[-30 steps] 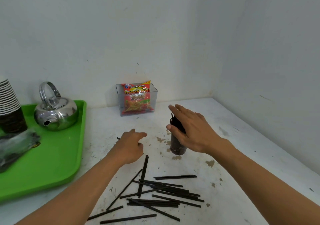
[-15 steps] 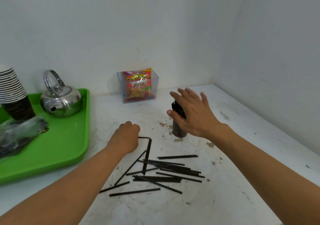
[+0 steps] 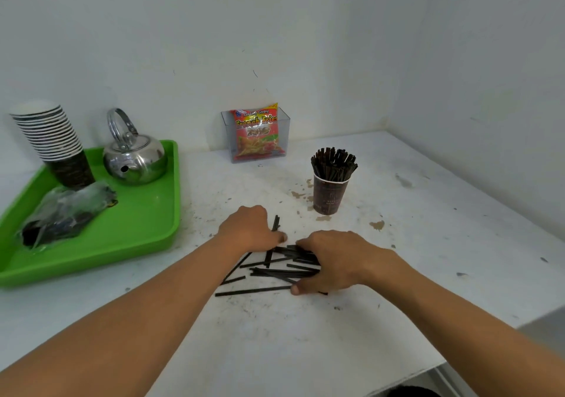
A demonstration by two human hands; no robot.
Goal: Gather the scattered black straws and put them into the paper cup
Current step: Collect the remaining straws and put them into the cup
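Observation:
Several black straws [image 3: 275, 272] lie scattered in a loose pile on the white table, near its front. My left hand [image 3: 250, 228] is closed at the pile's left top edge, with a straw [image 3: 276, 222] sticking out beyond its knuckles. On the right side of the pile, my right hand [image 3: 333, 262] rests palm down, fingers curved over the straws and thumb on the table; no straw is lifted. The dark paper cup [image 3: 329, 196] stands upright behind the hands to the right, apart from both. A bundle of straws [image 3: 334, 164] fills it.
A green tray [image 3: 146, 231] at the left holds a steel kettle [image 3: 134, 158], a stack of paper cups [image 3: 53, 142] and a plastic bag [image 3: 65, 213]. A clear box with a snack packet [image 3: 258, 133] stands by the back wall. The table's edge runs at the lower right.
My right hand left the cup and came down onto the pile of straws. My left hand moved right, closer to the pile. The camera view tilted downward.

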